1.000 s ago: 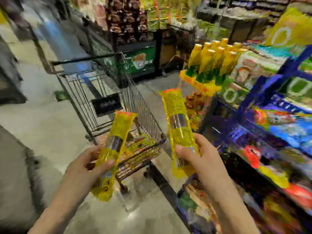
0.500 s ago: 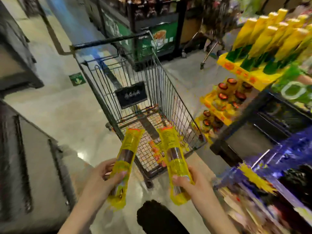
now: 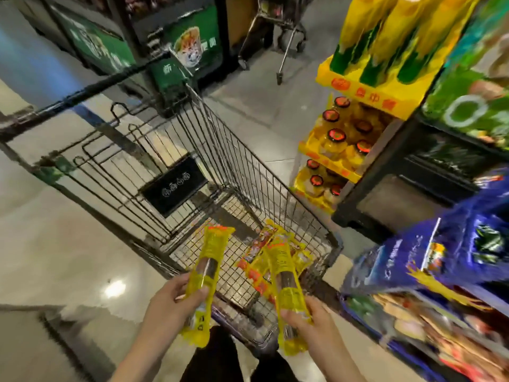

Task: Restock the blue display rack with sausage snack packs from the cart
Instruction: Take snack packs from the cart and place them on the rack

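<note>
My left hand [image 3: 170, 307] grips a long yellow sausage snack pack [image 3: 209, 271] by its lower half, held upright over the near end of the wire cart [image 3: 237, 161]. My right hand [image 3: 311, 326] grips a second yellow sausage pack [image 3: 286, 282] the same way, just right of the first. Several more yellow and red packs [image 3: 256, 260] lie on the cart's floor near its right corner. The blue display rack [image 3: 429, 260] stands to the right, blurred, with colourful packets on its shelves.
A yellow stand of bottles and jars [image 3: 347, 139] sits past the cart on the right, beside a dark shelf unit [image 3: 413, 188]. A green-fronted dark display [image 3: 176, 51] and a second cart [image 3: 278, 31] stand at the far end. Pale floor [image 3: 55, 244] spreads to the left.
My view has swung left and down from the blue rack to the cart. Both hands, each still holding a pack, have come closer together over the cart's near end.
</note>
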### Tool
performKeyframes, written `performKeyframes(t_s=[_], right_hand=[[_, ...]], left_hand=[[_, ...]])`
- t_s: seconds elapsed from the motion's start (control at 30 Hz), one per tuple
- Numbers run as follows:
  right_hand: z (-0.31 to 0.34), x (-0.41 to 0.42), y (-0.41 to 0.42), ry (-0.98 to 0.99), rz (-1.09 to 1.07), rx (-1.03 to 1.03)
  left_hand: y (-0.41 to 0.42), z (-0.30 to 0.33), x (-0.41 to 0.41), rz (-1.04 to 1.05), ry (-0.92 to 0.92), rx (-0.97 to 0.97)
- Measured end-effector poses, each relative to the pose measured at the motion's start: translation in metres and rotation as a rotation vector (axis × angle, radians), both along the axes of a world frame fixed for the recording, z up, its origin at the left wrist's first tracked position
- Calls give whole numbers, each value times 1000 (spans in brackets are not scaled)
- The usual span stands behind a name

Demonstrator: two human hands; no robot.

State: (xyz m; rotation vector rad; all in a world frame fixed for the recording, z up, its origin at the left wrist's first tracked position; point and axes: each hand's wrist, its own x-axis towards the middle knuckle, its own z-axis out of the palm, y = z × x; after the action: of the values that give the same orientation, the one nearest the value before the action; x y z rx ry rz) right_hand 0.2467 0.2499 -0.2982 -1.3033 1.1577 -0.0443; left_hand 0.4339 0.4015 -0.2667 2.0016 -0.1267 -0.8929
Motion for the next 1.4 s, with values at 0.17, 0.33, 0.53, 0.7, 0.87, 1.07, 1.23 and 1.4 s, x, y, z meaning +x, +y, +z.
performKeyframes(t_s=[0.17, 0.33, 0.53, 0.7, 0.87, 1.07, 1.23, 1.4], right_hand=[[-27, 40, 3, 99, -205, 94], [-49, 111, 8, 149, -345, 166], [-98, 198, -7, 158, -413, 272], [-153, 236, -24, 167, -446, 305], [-213, 252, -38, 211, -507, 305], [-267, 269, -51, 200, -636, 357], [-289, 280, -55, 175, -767, 332], [-313, 286, -47, 238, -794, 257]], left_hand=[[-52, -27, 73, -276, 76, 85], [-92, -68, 151, -452, 101, 212], [-127, -132, 206, -544, 104, 232], [-152, -197, 214, -563, 130, 277], [-176, -258, 216, -584, 95, 335], [-198, -313, 215, -476, 184, 297], [-197, -351, 215, -430, 277, 281], [-201, -370, 217, -423, 311, 240]])
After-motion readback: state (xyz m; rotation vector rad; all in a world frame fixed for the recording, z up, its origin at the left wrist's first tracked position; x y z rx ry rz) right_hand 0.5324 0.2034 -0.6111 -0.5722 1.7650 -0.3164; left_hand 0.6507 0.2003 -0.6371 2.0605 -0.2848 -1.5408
